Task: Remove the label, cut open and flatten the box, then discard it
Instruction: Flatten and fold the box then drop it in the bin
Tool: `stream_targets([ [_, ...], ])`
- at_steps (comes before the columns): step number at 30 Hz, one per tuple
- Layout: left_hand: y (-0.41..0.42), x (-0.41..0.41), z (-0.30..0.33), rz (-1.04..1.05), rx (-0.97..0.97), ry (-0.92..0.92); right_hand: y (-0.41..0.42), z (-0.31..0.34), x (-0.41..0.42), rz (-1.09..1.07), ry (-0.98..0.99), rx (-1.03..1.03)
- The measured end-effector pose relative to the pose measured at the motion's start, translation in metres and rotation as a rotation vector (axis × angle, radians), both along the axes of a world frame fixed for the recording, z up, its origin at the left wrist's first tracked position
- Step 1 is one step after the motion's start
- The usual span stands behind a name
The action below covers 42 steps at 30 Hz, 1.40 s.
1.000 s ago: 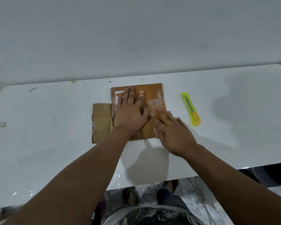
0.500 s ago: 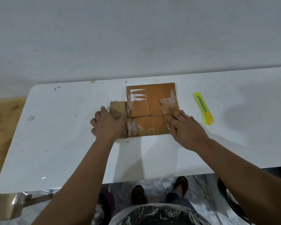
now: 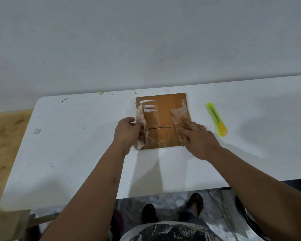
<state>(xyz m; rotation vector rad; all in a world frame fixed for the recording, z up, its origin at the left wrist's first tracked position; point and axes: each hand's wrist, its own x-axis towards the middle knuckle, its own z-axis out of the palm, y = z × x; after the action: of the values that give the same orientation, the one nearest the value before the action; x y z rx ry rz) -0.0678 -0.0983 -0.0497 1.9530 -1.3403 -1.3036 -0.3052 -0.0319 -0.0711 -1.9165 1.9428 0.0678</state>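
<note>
From the head view, the flattened box (image 3: 163,121) lay on the white surface (image 3: 76,145) close to its far edge, a slit running across its middle. The left hand (image 3: 127,133) was at the box's left edge, its grip pinching a crumpled, tape-covered flap (image 3: 141,126) lifted off the cardboard. The right hand (image 3: 199,139) pressed down flat on the box's right edge, fingers (image 3: 186,131) spread over a strip of clear tape (image 3: 180,117). A yellow cutter (image 3: 216,119) lay on the surface just right of the box, apart from both hands.
</note>
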Motion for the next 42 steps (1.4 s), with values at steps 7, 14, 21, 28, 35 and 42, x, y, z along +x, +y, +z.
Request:
stream_targets([
  [7, 0.004, -0.014, -0.008, -0.230, 0.019, -0.312, 0.004, -0.006, 0.000, -0.048, -0.040, 0.008],
  [14, 0.004, -0.030, -0.011, -0.087, 0.017, -0.348, 0.005, -0.008, 0.017, -0.173, -0.025, -0.075],
  [21, 0.001, -0.022, -0.015, 0.035, -0.014, -0.065, -0.001, 0.015, 0.021, -0.705, -0.681, -0.157],
  [28, 0.009, -0.023, -0.007, 0.059, -0.051, 0.190, 0.024, 0.031, 0.013, -0.917, -1.030, -0.199],
  [35, 0.019, -0.084, 0.019, -0.153, -0.148, 0.234, 0.074, 0.052, -0.024, -1.096, -1.062, -0.388],
  [42, 0.061, -0.180, 0.042, -0.531, -0.258, 0.111, 0.158, 0.058, -0.084, -1.301, -1.071, -0.592],
])
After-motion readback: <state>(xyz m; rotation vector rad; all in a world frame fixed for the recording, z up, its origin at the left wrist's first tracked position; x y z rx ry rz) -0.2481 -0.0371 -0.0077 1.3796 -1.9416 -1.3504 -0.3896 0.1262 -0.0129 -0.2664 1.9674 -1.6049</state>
